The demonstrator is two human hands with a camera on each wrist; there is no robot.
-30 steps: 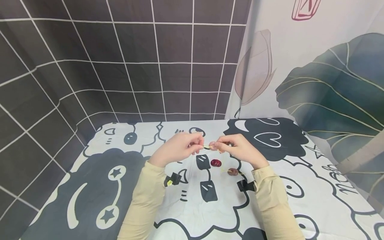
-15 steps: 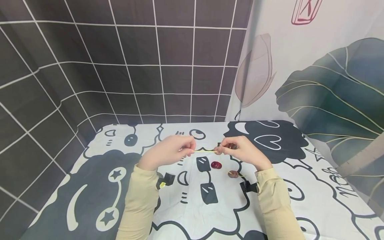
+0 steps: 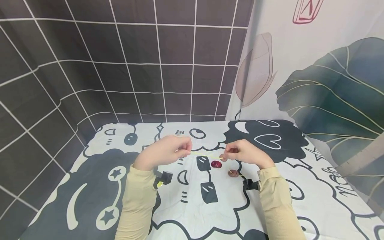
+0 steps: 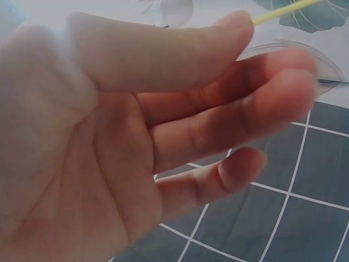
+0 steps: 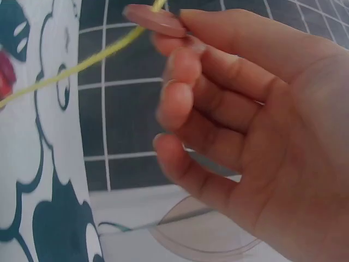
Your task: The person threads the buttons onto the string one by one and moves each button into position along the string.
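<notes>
My left hand (image 3: 163, 152) pinches one end of a thin yellow string (image 3: 207, 155) between thumb and forefinger. The string runs across to my right hand (image 3: 247, 154), which pinches a flat brownish-pink disc (image 5: 155, 21), like a button. In the right wrist view the string (image 5: 103, 53) passes at the disc's face; the hole itself is not clear. Both hands are raised over the cloth, apart from each other. Below them on the cloth lie a glossy dark red piece (image 3: 216, 164) and a second brown disc (image 3: 233, 173) with yellow string at it.
A white cloth (image 3: 192, 213) with black cartoon drawings covers the table. Dark grid-patterned fabric (image 3: 129, 76) hangs behind and to the left. A leaf-printed curtain (image 3: 336, 90) hangs at the right. Black wrist cameras (image 3: 251, 184) sit under the wrists.
My hands have drawn apart, the left to the left and the right slightly right and down. A longer stretch of yellow string now spans between them. The pieces on the cloth stay put.
</notes>
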